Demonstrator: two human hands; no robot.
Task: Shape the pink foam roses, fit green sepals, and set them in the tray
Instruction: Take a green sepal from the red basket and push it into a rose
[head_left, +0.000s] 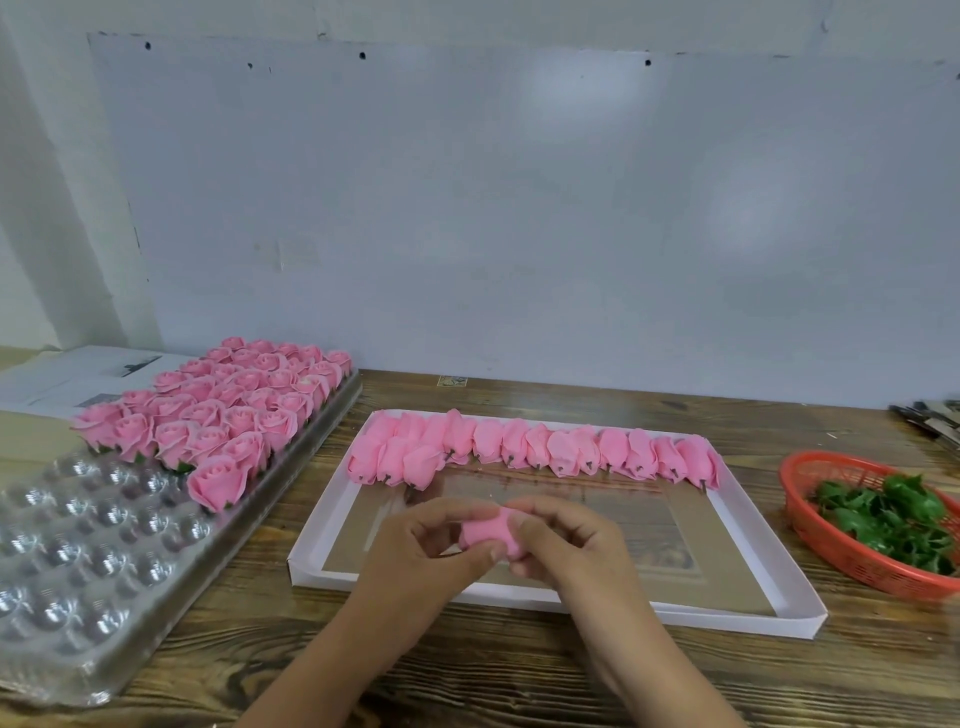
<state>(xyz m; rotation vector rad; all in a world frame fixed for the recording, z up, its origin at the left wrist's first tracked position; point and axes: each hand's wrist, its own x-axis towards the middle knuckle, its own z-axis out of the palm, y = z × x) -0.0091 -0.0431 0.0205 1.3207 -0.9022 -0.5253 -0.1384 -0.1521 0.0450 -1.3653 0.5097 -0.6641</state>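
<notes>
My left hand (415, 551) and right hand (566, 545) both pinch one pink foam rose (493, 535). It sits above the white box lid (675, 613). Green sepals (883, 519) lie in the red basket (831, 551).

One head-worn wide-angle view, forward and down, close over a wooden table (519, 675) against a pale wall (519, 208).

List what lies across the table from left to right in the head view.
Clear plastic tray part-filled with finished pink roses → white cardboard box holding a row of unshaped pink buds → red basket of green sepals.
</notes>
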